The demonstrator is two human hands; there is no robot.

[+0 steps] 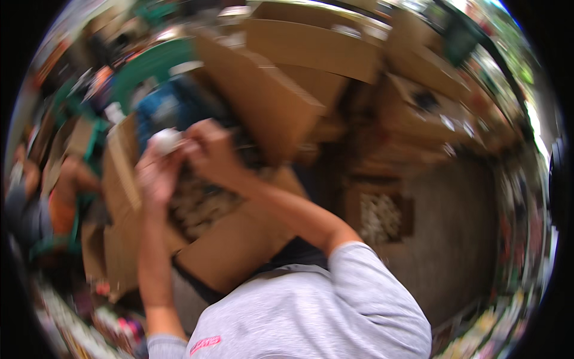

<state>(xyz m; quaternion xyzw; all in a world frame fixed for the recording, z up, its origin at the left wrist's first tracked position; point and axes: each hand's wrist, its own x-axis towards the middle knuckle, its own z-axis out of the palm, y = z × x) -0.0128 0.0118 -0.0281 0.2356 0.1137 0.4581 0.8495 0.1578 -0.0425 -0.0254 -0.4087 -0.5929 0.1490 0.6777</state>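
Note:
My left hand (158, 175) is raised at the left side of an open cardboard box (230, 236), its fingers closed on a small white round object (166, 141). My right hand (210, 151) reaches up from the right, fingers bent at that object's right side; motion blur hides exactly what they pinch. Below both hands, the box holds several small pale pieces (197, 215), too blurred to make out. A blue bag or wrapped bundle (158, 107) sits just beyond my hands, among the upright box flaps (275, 107).
At the left, another person (75, 185) sits beside green plastic furniture (143, 63) and more cardboard. Stacked open cartons (430, 113) stand at the upper right. A smaller box of white pieces (379, 215) rests on the grey floor (454, 239) to my right.

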